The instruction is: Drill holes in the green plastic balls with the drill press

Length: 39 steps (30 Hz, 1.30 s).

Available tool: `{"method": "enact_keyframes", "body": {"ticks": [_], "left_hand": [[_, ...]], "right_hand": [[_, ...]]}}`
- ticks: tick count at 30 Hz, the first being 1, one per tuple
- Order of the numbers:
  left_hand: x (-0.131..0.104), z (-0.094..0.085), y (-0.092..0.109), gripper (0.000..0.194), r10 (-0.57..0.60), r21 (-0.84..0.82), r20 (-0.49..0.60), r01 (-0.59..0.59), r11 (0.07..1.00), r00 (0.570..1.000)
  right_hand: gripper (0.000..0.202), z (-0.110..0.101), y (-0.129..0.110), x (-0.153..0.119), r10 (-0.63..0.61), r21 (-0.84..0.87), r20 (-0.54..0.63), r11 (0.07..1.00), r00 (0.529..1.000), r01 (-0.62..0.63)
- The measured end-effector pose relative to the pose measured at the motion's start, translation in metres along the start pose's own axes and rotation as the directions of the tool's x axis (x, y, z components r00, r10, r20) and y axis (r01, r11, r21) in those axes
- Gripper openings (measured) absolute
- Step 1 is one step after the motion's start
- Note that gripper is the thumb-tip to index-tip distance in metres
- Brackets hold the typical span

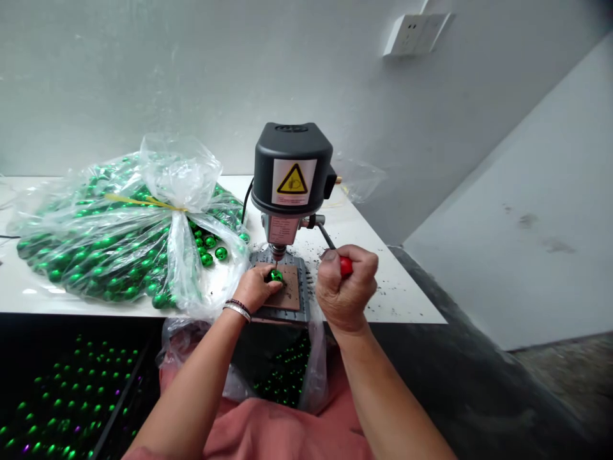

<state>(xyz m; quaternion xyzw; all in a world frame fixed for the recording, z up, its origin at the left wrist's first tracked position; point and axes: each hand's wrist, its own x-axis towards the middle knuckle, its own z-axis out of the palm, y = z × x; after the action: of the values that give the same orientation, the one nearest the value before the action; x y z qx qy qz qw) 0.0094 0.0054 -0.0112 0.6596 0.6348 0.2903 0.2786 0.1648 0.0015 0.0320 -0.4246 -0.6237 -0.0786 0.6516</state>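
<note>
A small black drill press (292, 144) stands on the table in front of me. Between the thumb and fingers of my left hand (256, 289) is a shiny green ball (276, 275), held on the brown wooden board (288, 295) that lies on the press's grey base (302, 312). Right above the ball is the drill bit (276, 263); whether its tip is inside the ball I cannot tell. My right hand (347, 284) is wrapped round the red knob (345, 266) of the feed lever (327, 237), to the right of the press.
A large clear plastic bag (179, 255) of green balls, tied with yellow, covers the table's left side. Several loose balls (209, 249) lie at its opening. Dark shavings dot the white table (402, 287). More green balls (71, 396) sit below, left, and in a bag (282, 374) at my lap.
</note>
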Motion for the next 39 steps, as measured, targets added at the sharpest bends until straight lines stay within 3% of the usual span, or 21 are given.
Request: {"method": "enact_keyframes", "body": {"ticks": [3,6,9,14,16,18,21,23,25,26,27,28,30,31,32,33,35,37,39], "left_hand": [[0.0,0.0,-0.003,0.024,0.033,0.012,-0.003,-0.033,0.999,0.999],[0.0,0.002,-0.005,0.023,0.072,0.035,-0.012,-0.072,0.997,0.997],[0.0,0.004,-0.004,0.023,0.065,0.065,-0.035,-0.063,0.996,0.997],[-0.014,-0.002,0.004,0.025,-0.007,0.069,-0.073,0.012,0.998,0.997],[-0.029,-0.01,0.006,0.023,0.024,0.045,0.031,-0.025,0.999,0.999],[-0.045,-0.019,0.008,0.023,0.089,0.016,0.229,-0.095,0.995,0.969],[-0.061,-0.032,0.01,0.044,0.106,-0.031,0.384,-0.102,0.994,0.917],[-0.061,-0.042,0.008,0.053,0.063,-0.046,0.323,-0.051,0.998,0.944],[-0.055,-0.056,-0.003,0.047,-0.043,-0.001,0.066,0.043,0.999,0.997],[-0.051,-0.066,-0.013,0.044,-0.115,0.036,-0.147,0.122,0.992,0.982],[-0.047,-0.076,-0.024,0.045,-0.159,0.088,-0.388,0.209,0.974,0.908],[-0.044,-0.087,-0.038,0.047,-0.167,0.137,-0.582,0.299,0.944,0.796],[-0.041,-0.105,-0.067,0.057,-0.235,0.082,-0.839,0.541,0.837,0.491],[-0.04,-0.112,-0.08,0.064,-0.305,-0.012,-0.879,0.622,0.783,0.367],[-0.039,-0.117,-0.091,0.068,-0.386,-0.117,-0.878,0.655,0.747,0.284],[-0.037,-0.12,-0.098,0.068,-0.47,-0.194,-0.839,0.658,0.728,0.273],[-0.033,-0.121,-0.103,0.069,-0.529,-0.242,-0.774,0.61,0.755,0.348],[-0.028,-0.119,-0.096,0.067,-0.508,-0.261,-0.746,0.512,0.819,0.432],[-0.023,-0.117,-0.085,0.06,-0.457,-0.281,-0.754,0.396,0.874,0.472]], "right_hand": [[0.012,0.001,0.003,-0.007,-0.005,0.027,0.007,1.0,1.0,0.005],[0.007,0.002,-0.002,0.001,0.009,0.043,-0.03,0.999,1.0,-0.008],[0.004,0.002,-0.015,0.035,0.018,0.025,-0.073,1.0,0.997,-0.017],[0.019,0.004,-0.03,0.099,0.164,0.003,0.076,0.986,0.983,-0.165],[0.019,0.006,-0.03,0.11,0.21,0.008,0.133,0.977,0.969,-0.212],[0.018,0.007,-0.028,0.112,0.237,0.011,0.158,0.97,0.959,-0.242],[0.021,0.007,-0.028,0.108,0.259,0.011,0.146,0.965,0.955,-0.263],[0.022,0.007,-0.029,0.106,0.271,0.01,0.137,0.962,0.953,-0.275],[0.022,0.007,-0.029,0.105,0.285,0.006,0.14,0.957,0.948,-0.289],[0.023,0.007,-0.03,0.105,0.291,0.005,0.138,0.956,0.947,-0.294],[0.024,0.008,-0.029,0.105,0.293,0.006,0.137,0.955,0.946,-0.296],[0.024,0.008,-0.029,0.104,0.293,0.01,0.133,0.955,0.947,-0.297],[0.025,0.008,-0.028,0.104,0.288,0.015,0.123,0.956,0.95,-0.292],[0.025,0.008,-0.027,0.103,0.284,0.016,0.117,0.957,0.952,-0.288],[0.025,0.009,-0.027,0.103,0.282,0.017,0.117,0.958,0.952,-0.286],[0.025,0.009,-0.026,0.102,0.282,0.018,0.117,0.958,0.952,-0.286],[0.027,0.009,-0.025,0.1,0.293,0.019,0.118,0.955,0.949,-0.297],[0.028,0.008,-0.026,0.099,0.308,0.019,0.112,0.95,0.945,-0.312],[0.028,0.007,-0.027,0.097,0.317,0.017,0.099,0.947,0.943,-0.32]]}}
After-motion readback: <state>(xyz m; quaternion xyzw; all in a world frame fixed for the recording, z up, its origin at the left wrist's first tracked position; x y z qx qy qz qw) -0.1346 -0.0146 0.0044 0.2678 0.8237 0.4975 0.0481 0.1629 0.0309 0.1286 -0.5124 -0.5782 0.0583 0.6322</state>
